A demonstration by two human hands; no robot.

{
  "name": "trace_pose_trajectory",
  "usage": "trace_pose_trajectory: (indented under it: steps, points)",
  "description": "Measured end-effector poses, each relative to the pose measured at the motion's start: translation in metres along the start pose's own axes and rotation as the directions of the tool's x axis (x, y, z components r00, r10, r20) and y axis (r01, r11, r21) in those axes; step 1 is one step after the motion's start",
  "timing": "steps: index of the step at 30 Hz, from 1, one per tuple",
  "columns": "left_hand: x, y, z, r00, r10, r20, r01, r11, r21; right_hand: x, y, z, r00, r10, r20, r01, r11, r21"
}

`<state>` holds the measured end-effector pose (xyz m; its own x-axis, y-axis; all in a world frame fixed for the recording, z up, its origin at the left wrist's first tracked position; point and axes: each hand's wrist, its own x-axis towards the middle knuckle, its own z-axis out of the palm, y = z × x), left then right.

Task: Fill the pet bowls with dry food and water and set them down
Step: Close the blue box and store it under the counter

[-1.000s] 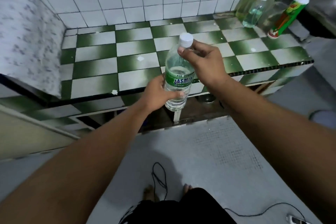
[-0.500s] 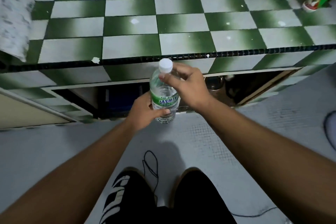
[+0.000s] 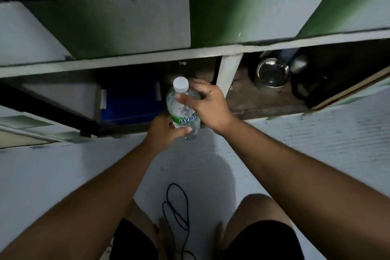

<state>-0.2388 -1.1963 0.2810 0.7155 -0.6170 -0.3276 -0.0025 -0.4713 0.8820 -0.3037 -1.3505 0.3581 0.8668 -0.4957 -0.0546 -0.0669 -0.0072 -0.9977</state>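
A clear plastic water bottle (image 3: 183, 110) with a white cap and a green label is held upright in front of the open space under the counter. My left hand (image 3: 163, 132) grips its lower part by the label. My right hand (image 3: 207, 104) wraps the bottle's upper part just below the cap. A steel pet bowl (image 3: 271, 74) stands on the dark shelf under the counter, to the right of a white post and apart from both hands. Its inside looks bare.
The green-and-white tiled counter front (image 3: 130, 23) hangs overhead. A blue box (image 3: 128, 101) sits in the left compartment, a dark round object (image 3: 310, 88) right of the bowl. A black cord (image 3: 177, 211) dangles between my knees over the grey floor.
The view has dropped from the countertop down to the shelf beneath it. Both hands kept their hold and carried the bottle lower, in front of the shelf opening.
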Motion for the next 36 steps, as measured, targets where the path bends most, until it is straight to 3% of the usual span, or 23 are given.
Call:
trace_pose_trajectory:
  steps: [10, 16, 21, 26, 36]
  points:
    - [0.143, -0.091, 0.006, 0.999, -0.01, -0.048, 0.012, 0.999, 0.035, 0.105, 0.12, 0.011, 0.995, -0.083, 0.053, 0.084, 0.996, -0.026]
    - [0.189, -0.095, 0.005, 1.0, -0.018, 0.008, 0.018, 0.999, 0.028, 0.14, 0.149, 0.014, 1.0, -0.019, 0.015, 0.02, 0.999, -0.044]
    - [0.208, -0.097, 0.005, 0.998, -0.008, 0.055, 0.005, 0.998, 0.065, 0.152, 0.157, 0.015, 0.99, 0.108, -0.091, -0.102, 0.992, 0.071]
    - [0.214, -0.099, 0.002, 0.995, -0.037, 0.093, 0.025, 0.991, 0.13, 0.154, 0.16, 0.014, 0.99, 0.105, -0.09, -0.093, 0.988, 0.125]
    - [0.211, -0.096, 0.004, 0.997, -0.02, 0.069, 0.013, 0.994, 0.108, 0.152, 0.16, 0.017, 0.997, 0.038, -0.066, -0.037, 0.999, 0.023]
